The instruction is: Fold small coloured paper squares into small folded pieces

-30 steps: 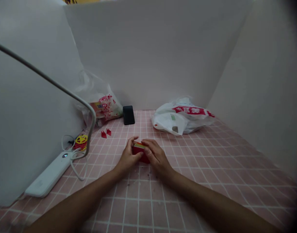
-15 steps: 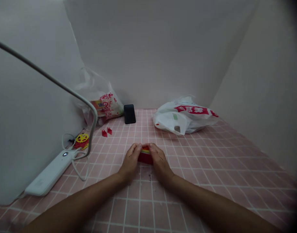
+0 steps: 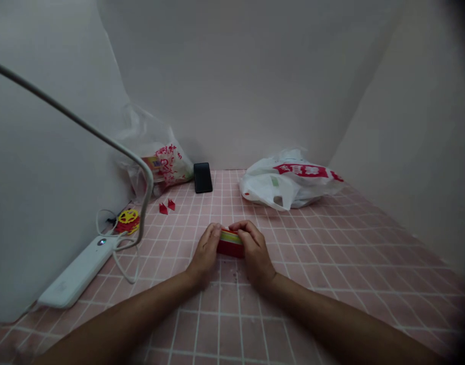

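A small stack of coloured paper (image 3: 230,242), mostly red with yellow and green edges on top, lies on the pink tiled tabletop (image 3: 312,263). My left hand (image 3: 205,251) grips its left end with curled fingers. My right hand (image 3: 254,251) holds the right end, its fingers bent over the top edge. Both forearms reach in from the bottom of the view.
A white plastic bag with red print (image 3: 289,180) lies at the back right. A clear bag with red print (image 3: 156,162) and a black phone (image 3: 202,177) sit at the back left. Two small red paper pieces (image 3: 166,207), red and yellow cut-outs (image 3: 126,220), a white lamp base (image 3: 78,274) with its bent arm, and white walls surround.
Both hands shifted slightly right with the paper stack. The right fingers rose over the top edge, and more of the yellow and green edge shows now.
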### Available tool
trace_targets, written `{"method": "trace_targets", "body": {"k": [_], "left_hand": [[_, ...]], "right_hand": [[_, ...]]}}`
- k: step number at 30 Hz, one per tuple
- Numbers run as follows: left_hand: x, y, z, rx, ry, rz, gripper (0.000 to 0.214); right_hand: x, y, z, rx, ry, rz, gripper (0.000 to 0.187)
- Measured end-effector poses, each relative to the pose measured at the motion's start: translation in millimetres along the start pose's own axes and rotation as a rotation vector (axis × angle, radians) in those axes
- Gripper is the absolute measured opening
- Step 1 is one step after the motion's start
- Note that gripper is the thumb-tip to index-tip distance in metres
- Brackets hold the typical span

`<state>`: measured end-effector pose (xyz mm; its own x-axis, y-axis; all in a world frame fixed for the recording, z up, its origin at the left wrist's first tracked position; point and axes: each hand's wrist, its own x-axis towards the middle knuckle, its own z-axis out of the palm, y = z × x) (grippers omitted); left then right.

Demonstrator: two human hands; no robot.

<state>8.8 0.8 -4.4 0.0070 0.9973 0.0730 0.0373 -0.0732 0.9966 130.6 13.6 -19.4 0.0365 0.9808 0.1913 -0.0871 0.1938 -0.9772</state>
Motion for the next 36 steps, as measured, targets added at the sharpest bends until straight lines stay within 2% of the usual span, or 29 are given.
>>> {"method": "trace_targets", "body": {"k": [4,7,10,17,19,22,27,32,36], "left_hand": [[0,2,0.4,0.001,-0.022,-0.04,0.024],[0,-1,-0.4,0.0,-0.021,0.003,0.028],[0,-6,-1.9,0.01,-0.03,0.028,0.034],[-2,-11,-1.1,-0.036,-0.067,0.033,0.04],[-3,-9,0.0,-0.034,-0.081,0.027,0.041],[-5,-6,1.1,-0.041,-0.111,-0.003,0.04],[-2,-11,1.5,-0.085,-0.134,-0.05,0.024],[5,-17,-3.4,0.062,-0.1,-0.031,0.024],[13,-13,-11.6,0.073,-0.056,-0.049,0.03]], "right_hand": [[-2,-1,-1,-0.044,-0.034,-0.007,0.028],[-3,1,0,-0.048,-0.012,-0.022,0.04],[-3,5,1,0.028,-0.059,0.006,0.05],[0,12,1,0.113,-0.032,0.058,0.058],[1,12,1,0.117,0.004,0.056,0.058],[2,12,1,0.125,-0.033,0.069,0.057],[1,8,0,0.147,-0.021,0.092,0.053],[6,2,-7,0.052,-0.129,0.13,0.041],[14,0,-13,-0.07,-0.219,0.072,0.031]]}}
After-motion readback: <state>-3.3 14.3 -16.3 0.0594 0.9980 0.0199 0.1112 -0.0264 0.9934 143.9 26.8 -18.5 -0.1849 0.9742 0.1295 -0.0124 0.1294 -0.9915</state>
